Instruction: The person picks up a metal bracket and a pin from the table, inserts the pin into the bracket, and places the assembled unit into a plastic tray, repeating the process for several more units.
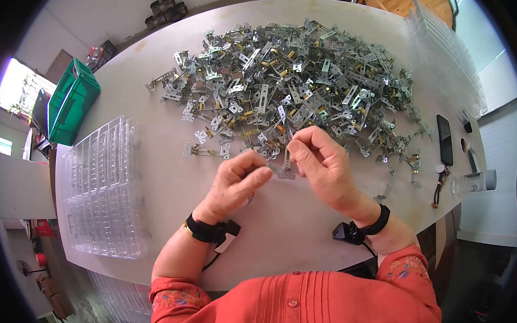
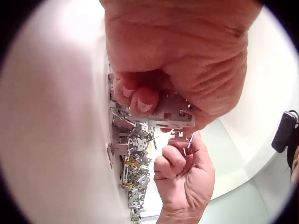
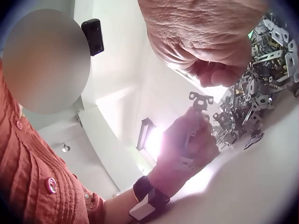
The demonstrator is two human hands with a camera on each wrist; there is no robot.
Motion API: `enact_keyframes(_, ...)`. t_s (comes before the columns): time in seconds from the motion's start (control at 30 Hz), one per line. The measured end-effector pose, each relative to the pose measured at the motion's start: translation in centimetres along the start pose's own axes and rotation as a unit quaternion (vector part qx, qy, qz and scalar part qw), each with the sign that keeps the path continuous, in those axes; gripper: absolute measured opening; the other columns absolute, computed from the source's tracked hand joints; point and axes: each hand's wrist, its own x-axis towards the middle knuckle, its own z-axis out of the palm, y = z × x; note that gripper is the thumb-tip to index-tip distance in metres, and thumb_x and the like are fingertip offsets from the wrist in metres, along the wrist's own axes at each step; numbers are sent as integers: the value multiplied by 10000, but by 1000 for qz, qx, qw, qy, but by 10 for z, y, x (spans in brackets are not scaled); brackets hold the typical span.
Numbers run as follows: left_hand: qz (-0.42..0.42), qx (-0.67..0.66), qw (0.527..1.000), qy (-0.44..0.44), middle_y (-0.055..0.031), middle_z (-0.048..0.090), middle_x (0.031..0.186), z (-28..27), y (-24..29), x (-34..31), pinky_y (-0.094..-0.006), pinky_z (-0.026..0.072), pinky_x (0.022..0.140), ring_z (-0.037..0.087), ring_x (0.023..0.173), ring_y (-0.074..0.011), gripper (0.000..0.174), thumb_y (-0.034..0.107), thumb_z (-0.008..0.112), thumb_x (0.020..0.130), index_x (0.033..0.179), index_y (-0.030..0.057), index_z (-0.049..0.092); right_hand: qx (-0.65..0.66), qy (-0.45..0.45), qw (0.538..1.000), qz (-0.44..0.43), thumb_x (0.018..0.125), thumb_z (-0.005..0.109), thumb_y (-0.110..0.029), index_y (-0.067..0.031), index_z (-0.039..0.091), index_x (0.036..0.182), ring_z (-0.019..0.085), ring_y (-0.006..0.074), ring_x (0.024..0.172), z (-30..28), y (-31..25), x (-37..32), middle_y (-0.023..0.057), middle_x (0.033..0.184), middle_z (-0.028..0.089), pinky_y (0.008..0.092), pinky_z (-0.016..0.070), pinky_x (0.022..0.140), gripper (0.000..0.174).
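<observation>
My left hand grips a silvery metal bracket, its fingers curled round it. The bracket's flared end plate with holes sticks out past the thumb in the right wrist view. Close beside it, my right hand pinches a small metal piece between thumb and forefinger; its exact kind I cannot tell. In the head view, both hands are raised at the near edge of a large heap of metal brackets, some with brass-coloured parts.
Clear plastic trays lie at the left, and more trays stand at the back right. A green crate is beyond the left edge. At the right lie a phone and a clear bottle. Loose brackets lie beside the heap.
</observation>
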Motion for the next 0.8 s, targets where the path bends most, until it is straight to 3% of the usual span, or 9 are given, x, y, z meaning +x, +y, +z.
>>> enact_keyframes(0.07,-7,-92,995,44,45,531,711,-5,-3,2,-227,367,517,465,600,-42,206,225,652,992,914,38,612,68,-22,995,72,1033,583,-195,-72,595,1008,469,18,633,-1,-10,1,-57,743,554,188,389,551,126)
enact_keyframes(0.2,-4,-197,977,78,7,544,751,-11,-9,5,-224,366,543,459,592,-66,210,230,623,994,938,28,611,65,-64,991,97,1030,584,-176,-63,600,1008,446,11,629,3,2,1,-63,747,532,194,375,542,116)
enact_keyframes(0.3,1,-219,973,77,25,544,749,-10,-11,5,-213,375,553,472,617,-48,218,236,622,1012,950,28,617,48,-76,990,110,1027,583,-147,-52,606,1012,424,7,638,6,5,1,-72,744,507,198,360,542,99)
enact_keyframes(0.8,12,-160,986,48,22,564,765,-13,-11,3,-212,410,555,498,628,-46,209,232,628,1011,934,39,600,-27,-62,995,77,985,618,-112,-30,618,988,418,29,614,3,4,1,-48,673,510,235,366,531,82)
